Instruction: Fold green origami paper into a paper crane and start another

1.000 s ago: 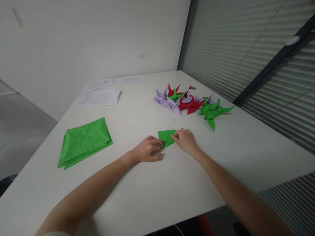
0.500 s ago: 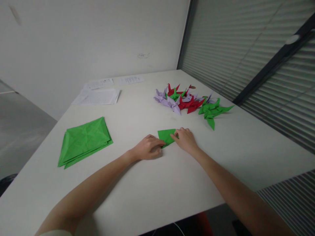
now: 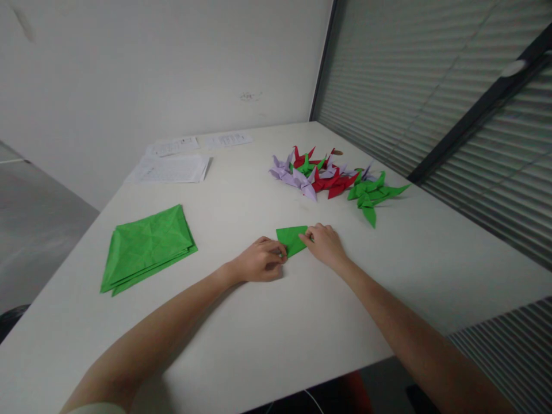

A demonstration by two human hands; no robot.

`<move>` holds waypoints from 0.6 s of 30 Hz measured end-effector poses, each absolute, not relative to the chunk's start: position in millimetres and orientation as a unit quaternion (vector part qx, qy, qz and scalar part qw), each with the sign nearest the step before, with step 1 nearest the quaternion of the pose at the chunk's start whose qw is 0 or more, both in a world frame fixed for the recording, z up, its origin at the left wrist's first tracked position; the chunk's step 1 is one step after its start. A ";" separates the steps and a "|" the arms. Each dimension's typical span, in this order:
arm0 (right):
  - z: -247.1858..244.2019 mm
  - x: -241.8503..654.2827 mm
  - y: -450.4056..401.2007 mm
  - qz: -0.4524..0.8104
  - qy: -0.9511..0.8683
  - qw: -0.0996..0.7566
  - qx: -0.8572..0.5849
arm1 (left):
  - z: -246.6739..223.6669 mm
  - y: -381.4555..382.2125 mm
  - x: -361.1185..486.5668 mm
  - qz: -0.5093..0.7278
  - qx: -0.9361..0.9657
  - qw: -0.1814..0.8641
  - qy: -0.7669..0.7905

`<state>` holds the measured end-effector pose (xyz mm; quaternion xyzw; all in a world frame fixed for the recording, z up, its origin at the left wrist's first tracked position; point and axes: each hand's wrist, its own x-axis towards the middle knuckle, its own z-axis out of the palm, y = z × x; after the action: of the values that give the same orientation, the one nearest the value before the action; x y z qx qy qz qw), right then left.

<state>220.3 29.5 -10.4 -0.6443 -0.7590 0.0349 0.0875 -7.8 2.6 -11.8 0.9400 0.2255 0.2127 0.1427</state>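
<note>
A small folded piece of green origami paper (image 3: 294,238) lies on the white table between my two hands. My left hand (image 3: 262,260) is at its near left corner, fingers curled and closed at the paper's edge. On the right side, my right hand (image 3: 322,242) grips the paper with thumb and bent fingers, covering its right end. Farther back on the right lies a cluster of folded paper cranes in lilac, red (image 3: 334,183) and green (image 3: 374,192). Left of my hands rests a stack of creased green paper sheets (image 3: 149,247).
Printed white papers (image 3: 172,169) lie at the back left of the white table (image 3: 241,351), near the wall. Window blinds (image 3: 431,103) with a dark frame run along the right side. The table's front edge is below my forearms.
My left fingers have drawn back slightly to the left along the paper's near edge and curled more. My right hand and the paper have hardly moved.
</note>
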 end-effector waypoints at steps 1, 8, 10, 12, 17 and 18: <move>-10.9 220.7 30.0 0.035 -0.759 0.089 -0.644 | -10.8 2.4 -7.6 0.210 0.941 0.140 0.226; -12.6 221.5 31.1 0.029 -0.761 0.095 -0.641 | -12.1 4.5 -6.5 0.207 0.945 0.130 0.219; -12.4 221.2 30.8 0.026 -0.762 0.092 -0.641 | -13.5 5.5 -7.0 0.210 0.942 0.139 0.220; -12.3 220.9 30.5 0.025 -0.762 0.088 -0.641 | -12.9 5.9 -7.6 0.208 0.939 0.153 0.227; -12.2 220.9 30.4 0.025 -0.762 0.086 -0.641 | -6.9 6.1 -7.2 0.204 0.926 0.172 0.266; -12.1 220.9 30.3 0.026 -0.763 0.086 -0.640 | -6.3 6.4 -7.1 0.203 0.927 0.175 0.264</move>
<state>220.9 30.3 -12.1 -0.6400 -0.7631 0.0257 0.0861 -7.1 6.4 -6.3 0.9265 0.2641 0.2034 0.1745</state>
